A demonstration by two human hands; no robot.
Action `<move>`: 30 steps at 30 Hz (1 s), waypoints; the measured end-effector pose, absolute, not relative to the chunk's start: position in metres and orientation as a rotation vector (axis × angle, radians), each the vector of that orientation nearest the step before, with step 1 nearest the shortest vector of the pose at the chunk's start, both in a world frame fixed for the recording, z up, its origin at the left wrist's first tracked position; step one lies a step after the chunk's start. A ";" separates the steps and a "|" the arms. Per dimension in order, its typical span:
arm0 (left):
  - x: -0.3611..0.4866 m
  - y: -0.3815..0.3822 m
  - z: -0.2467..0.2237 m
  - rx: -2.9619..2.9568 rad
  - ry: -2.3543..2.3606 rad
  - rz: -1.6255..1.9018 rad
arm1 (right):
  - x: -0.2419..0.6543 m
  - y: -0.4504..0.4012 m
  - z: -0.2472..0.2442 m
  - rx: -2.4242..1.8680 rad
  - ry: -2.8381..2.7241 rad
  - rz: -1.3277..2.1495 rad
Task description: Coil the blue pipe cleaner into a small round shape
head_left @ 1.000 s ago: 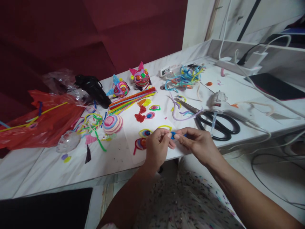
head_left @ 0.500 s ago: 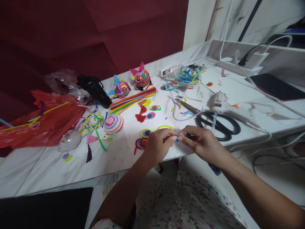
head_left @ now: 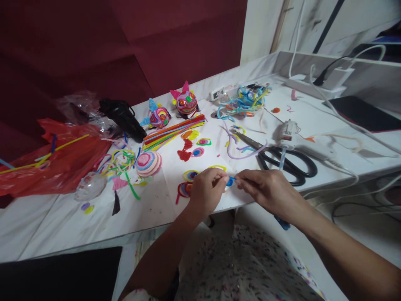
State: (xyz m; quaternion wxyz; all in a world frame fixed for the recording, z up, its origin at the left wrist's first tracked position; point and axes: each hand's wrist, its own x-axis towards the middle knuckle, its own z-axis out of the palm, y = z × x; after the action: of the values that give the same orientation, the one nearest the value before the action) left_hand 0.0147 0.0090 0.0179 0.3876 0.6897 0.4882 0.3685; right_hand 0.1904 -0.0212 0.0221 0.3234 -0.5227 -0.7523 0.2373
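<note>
A small coil of blue pipe cleaner [head_left: 230,181] is pinched between my hands over the table's front edge. The fingertips of my left hand [head_left: 208,186] are closed on its left side. My right hand [head_left: 266,186] pinches the strand at its right end. Beside my left hand lie a yellow-rimmed eye shape [head_left: 189,175] and a red-rimmed one [head_left: 184,189], both partly covered by that hand or close to it. A yellow outline loop [head_left: 217,167] shows just behind my fingers. Black-handled scissors [head_left: 275,156] lie beyond my right hand.
A glue gun [head_left: 308,148] and its cord lie at right. Behind are two decorated animal heads [head_left: 186,101] [head_left: 158,116], a bundle of pipe cleaners [head_left: 175,131] and a tangle of scraps [head_left: 244,101]. A striped dome [head_left: 148,163] and red plastic bag [head_left: 69,154] are at left.
My hands have drawn slightly apart, the right one moving a little to the right. More of the blue coil and its strand shows between the fingertips.
</note>
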 end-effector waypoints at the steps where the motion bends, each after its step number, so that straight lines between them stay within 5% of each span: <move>1: 0.017 0.008 0.017 1.718 1.246 0.969 | 0.187 -0.022 0.021 -1.370 -1.849 0.691; 10: 0.038 -0.002 0.006 1.434 1.280 1.289 | 0.148 -0.025 -0.004 -1.267 -0.987 0.982; 30: 0.033 -0.002 0.000 1.253 1.160 1.249 | 0.159 -0.021 0.002 -1.212 -1.201 1.067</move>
State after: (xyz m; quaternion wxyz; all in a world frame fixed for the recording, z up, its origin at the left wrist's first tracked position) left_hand 0.0328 -0.0021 0.0002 0.4908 0.5162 0.4778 0.5142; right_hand 0.1592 -0.0212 0.0019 0.5349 -0.5088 -0.5041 0.4481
